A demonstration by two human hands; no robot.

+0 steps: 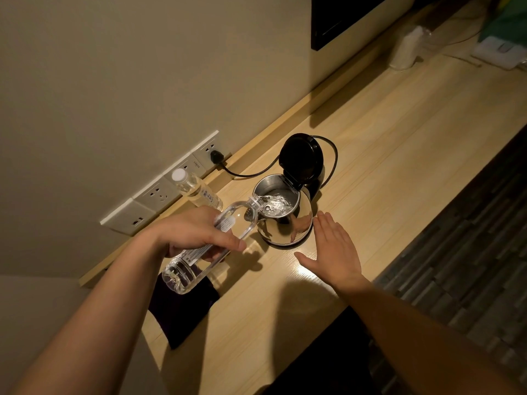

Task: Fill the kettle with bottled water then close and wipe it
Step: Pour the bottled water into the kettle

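A steel kettle (296,223) stands on the wooden desk (399,155) with its black lid (301,161) flipped up. My left hand (196,232) grips a clear water bottle (211,246), tipped so its open neck sits over the kettle's rim. Water streams into the kettle. My right hand (333,249) hovers flat and open just right of the kettle, fingers apart, holding nothing. A dark cloth (182,312) lies on the desk under the bottle's base.
A second capped bottle (196,192) stands by the wall sockets (159,192). The kettle's black cord (248,173) runs to a plug in the wall. A white wrapped item (405,49) and white box (499,52) sit far right. A dark screen (342,21) hangs above.
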